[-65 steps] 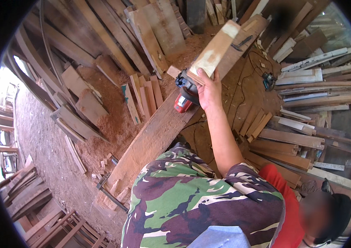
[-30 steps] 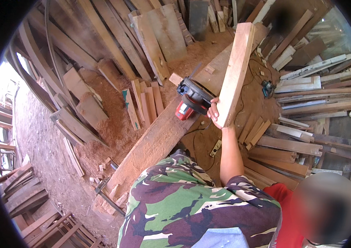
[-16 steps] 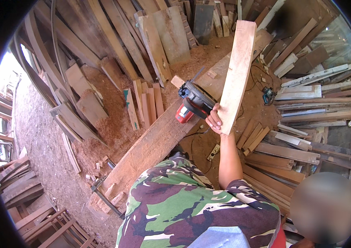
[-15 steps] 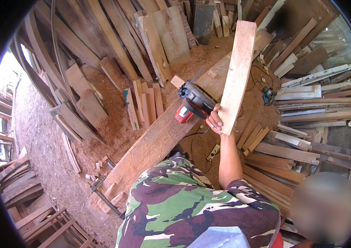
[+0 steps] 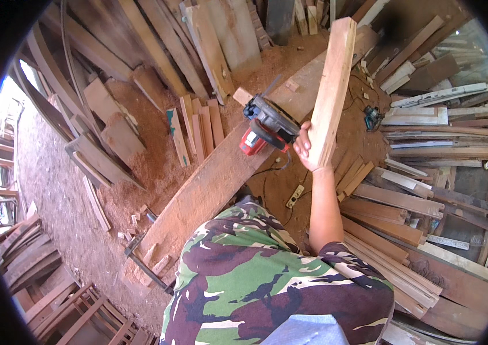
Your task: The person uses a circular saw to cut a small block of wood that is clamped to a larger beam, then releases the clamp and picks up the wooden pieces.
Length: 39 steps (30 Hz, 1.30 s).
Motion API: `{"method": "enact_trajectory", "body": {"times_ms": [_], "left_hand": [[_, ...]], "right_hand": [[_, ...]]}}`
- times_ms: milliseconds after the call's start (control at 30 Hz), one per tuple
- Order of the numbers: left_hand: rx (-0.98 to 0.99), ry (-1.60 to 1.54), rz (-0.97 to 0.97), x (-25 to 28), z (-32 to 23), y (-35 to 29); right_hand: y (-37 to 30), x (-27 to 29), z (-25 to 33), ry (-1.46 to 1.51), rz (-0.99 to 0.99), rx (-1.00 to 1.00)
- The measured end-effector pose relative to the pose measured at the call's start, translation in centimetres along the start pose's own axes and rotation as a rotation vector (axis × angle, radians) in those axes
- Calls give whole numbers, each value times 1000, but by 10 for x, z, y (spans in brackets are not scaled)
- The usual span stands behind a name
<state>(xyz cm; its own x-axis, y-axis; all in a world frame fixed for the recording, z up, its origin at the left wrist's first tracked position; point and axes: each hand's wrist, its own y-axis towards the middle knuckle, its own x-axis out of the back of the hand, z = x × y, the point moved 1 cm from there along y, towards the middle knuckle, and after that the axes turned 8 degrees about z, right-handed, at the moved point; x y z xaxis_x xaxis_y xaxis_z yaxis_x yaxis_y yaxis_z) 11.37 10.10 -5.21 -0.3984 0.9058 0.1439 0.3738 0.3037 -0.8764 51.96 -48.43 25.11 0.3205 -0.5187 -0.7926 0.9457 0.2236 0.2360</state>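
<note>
My right hand (image 5: 305,146) grips the lower end of a pale wooden board (image 5: 334,86), its fingers curled around the left edge. The board stands up lengthwise from my hand, with one broad face and a narrow edge showing. Left of the hand, a red and black circular saw (image 5: 267,127) rests on a long, thick plank (image 5: 198,195) coated with sawdust. The saw sits close to my fingers. My left hand is out of sight.
A bar clamp (image 5: 147,270) crosses the near end of the plank. Beside my forearm lie a power strip (image 5: 295,196) and cords. A teal power tool (image 5: 373,118) is on the floor. Stacked lumber (image 5: 451,138) lines the right; tall boards (image 5: 221,40) lean at the back.
The board has turned in my right hand, so its narrow edge now shows more. My hand has risen slightly in the view. A blurred round shape at the lower right is gone.
</note>
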Motion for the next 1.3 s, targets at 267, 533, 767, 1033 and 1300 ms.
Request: {"method": "enact_trajectory", "body": {"times_ms": [267, 533, 767, 1033, 1300], "left_hand": [[-16, -125, -42, 41, 48, -28], [-3, -183, -81, 25, 80, -29], [47, -30, -24, 22, 27, -28], [58, 45, -27, 44, 14, -36], [44, 107, 13, 46, -2, -27]], "right_hand": [[-78, 133, 1, -470, -970, 11], [-224, 276, 4, 85, -1204, -330], [-261, 221, -86, 89, -1632, -546], [-333, 212, -53, -345, -1557, -770], [-324, 218, -38, -271, -1510, -783]]}}
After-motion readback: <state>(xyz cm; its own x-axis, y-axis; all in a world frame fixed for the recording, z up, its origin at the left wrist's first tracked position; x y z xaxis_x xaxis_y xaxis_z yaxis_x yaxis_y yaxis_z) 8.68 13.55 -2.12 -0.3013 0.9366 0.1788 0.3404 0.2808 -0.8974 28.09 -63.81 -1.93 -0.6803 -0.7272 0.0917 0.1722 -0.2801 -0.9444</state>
